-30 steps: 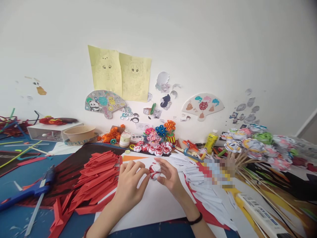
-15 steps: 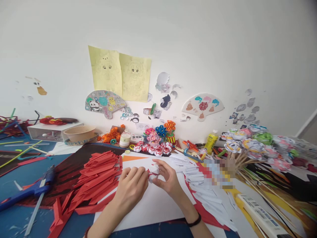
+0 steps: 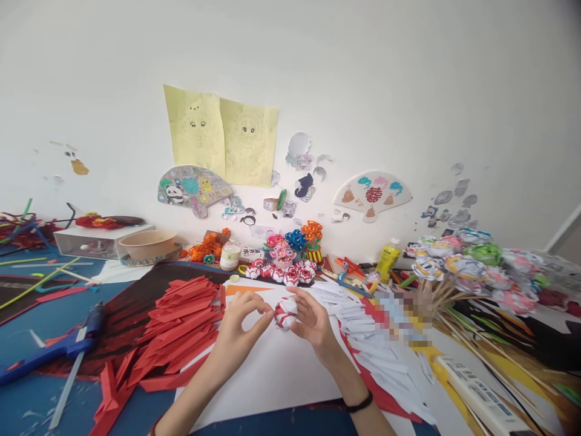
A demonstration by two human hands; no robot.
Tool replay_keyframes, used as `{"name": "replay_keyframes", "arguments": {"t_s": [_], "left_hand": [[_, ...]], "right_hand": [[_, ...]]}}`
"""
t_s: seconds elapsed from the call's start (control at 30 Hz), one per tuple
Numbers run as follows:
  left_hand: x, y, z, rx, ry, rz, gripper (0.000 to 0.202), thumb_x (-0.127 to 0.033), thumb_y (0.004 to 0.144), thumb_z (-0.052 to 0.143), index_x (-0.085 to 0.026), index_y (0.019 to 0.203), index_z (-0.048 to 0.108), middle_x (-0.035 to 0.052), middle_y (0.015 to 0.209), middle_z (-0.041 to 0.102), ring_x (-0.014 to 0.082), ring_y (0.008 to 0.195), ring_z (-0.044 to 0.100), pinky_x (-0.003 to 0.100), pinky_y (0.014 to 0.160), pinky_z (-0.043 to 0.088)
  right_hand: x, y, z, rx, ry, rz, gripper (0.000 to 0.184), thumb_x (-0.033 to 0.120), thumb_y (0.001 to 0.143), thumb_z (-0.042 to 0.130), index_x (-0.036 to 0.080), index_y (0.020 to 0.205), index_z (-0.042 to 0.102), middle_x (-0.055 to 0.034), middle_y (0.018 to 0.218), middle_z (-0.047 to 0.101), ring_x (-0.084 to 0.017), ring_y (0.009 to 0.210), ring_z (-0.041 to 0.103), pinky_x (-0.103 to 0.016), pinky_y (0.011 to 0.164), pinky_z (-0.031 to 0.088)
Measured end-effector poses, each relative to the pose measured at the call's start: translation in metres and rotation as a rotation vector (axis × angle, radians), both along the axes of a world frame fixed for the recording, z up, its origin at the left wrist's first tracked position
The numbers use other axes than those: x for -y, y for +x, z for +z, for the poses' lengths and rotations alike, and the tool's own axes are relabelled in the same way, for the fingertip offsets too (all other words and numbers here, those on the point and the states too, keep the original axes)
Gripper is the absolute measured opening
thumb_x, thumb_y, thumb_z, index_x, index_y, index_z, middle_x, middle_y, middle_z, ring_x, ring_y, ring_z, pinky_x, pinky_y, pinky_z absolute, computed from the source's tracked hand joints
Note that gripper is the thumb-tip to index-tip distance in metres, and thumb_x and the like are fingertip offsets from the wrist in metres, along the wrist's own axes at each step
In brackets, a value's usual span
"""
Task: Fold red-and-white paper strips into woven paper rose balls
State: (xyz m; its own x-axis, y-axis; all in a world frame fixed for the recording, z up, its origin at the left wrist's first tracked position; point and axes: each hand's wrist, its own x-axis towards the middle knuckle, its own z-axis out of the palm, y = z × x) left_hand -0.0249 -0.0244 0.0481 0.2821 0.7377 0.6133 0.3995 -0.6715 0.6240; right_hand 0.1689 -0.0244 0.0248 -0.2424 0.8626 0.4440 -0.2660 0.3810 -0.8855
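Note:
A red and white folded-paper flower [image 3: 285, 313] is held up over a large white sheet [image 3: 272, 381]. My right hand [image 3: 314, 324] grips it from the right, fingers along its top and thumb low on its near side. The thumb and forefinger of my left hand [image 3: 245, 321] are closed in a pinch at the flower's left edge. To the left of the sheet lies a heap of folded red paper strips [image 3: 181, 321]. Folded white paper strips [image 3: 367, 339] are spread to the right. Behind the hands, several finished red and white paper flowers [image 3: 290, 274] sit in a cluster.
At the left lies a blue glue gun [image 3: 68, 348] with a glue stick. A beige bowl [image 3: 147, 245], a small jar [image 3: 230, 255] and a yellow bottle [image 3: 387, 260] stand along the wall. Paper flowers on sticks [image 3: 472, 266] and a white box [image 3: 481, 393] occupy the right.
My left hand has shifted from knuckles-up to a thumb-and-forefinger pinch at the flower's edge. The flower has turned, showing more red, and my right hand still holds it.

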Motion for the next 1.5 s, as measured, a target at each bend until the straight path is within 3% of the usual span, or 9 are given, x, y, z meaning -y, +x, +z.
{"name": "replay_keyframes", "arguments": {"t_s": [0.7, 1.13, 1.5], "left_hand": [[0.0055, 0.0008, -0.0032, -0.156, 0.196, 0.156, 0.015, -0.03, 0.09, 0.057, -0.022, 0.079, 0.062, 0.0011, 0.082, 0.062, 0.0185, 0.081, 0.053, 0.036, 0.082, 0.035], [0.0058, 0.005, -0.0082, -0.074, 0.239, 0.072, 0.01, -0.026, 0.09, 0.058, -0.022, 0.085, 0.066, 0.0027, 0.078, 0.061, 0.0178, 0.076, 0.053, 0.032, 0.07, 0.041], [0.0071, 0.0056, -0.0071, -0.046, 0.119, -0.006, 0.014, -0.025, 0.092, 0.055, -0.021, 0.081, 0.063, 0.0025, 0.078, 0.061, 0.0171, 0.077, 0.053, 0.03, 0.071, 0.043]], "right_hand": [[0.002, -0.0015, 0.0021, -0.002, 0.006, 0.009, 0.065, 0.043, 0.072, 0.078, 0.023, 0.128, 0.052, -0.0097, 0.107, 0.062, -0.027, 0.102, 0.061, -0.039, 0.087, 0.048], [0.0012, -0.001, 0.0019, 0.053, 0.026, -0.012, 0.065, 0.045, 0.072, 0.077, 0.022, 0.128, 0.052, -0.0084, 0.104, 0.061, -0.026, 0.101, 0.061, -0.037, 0.087, 0.048], [0.0012, -0.0014, -0.0002, 0.089, 0.05, 0.022, 0.065, 0.047, 0.075, 0.074, 0.021, 0.129, 0.05, -0.0099, 0.107, 0.062, -0.027, 0.102, 0.061, -0.038, 0.087, 0.048]]}}
